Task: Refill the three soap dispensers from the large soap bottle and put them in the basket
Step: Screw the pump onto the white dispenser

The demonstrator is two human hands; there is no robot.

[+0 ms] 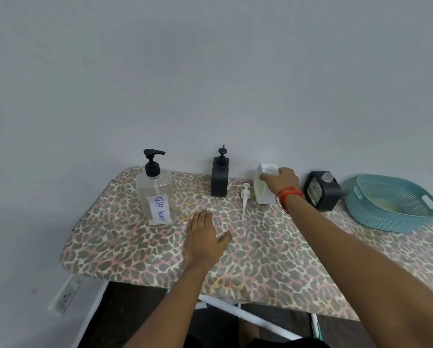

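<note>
A large clear bottle labelled DISH SOAP (156,194) with a black pump stands at the left of the board. A black dispenser (220,178) with its pump on stands by the wall. A white dispenser (263,190), its neck uncovered, stands right of it; my right hand (282,180) grips its top. Its white pump (245,200) lies on the cloth beside it. A second dark dispenser (322,194) without pump stands further right. The teal basket (391,223) sits at the far right. My left hand (204,238) rests flat on the cloth, fingers apart.
The surface is an ironing board with a leopard-print cover (260,267), its left end rounded, set against a plain wall. A power strip (66,293) lies on the floor at the lower left. White board legs (250,317) show below.
</note>
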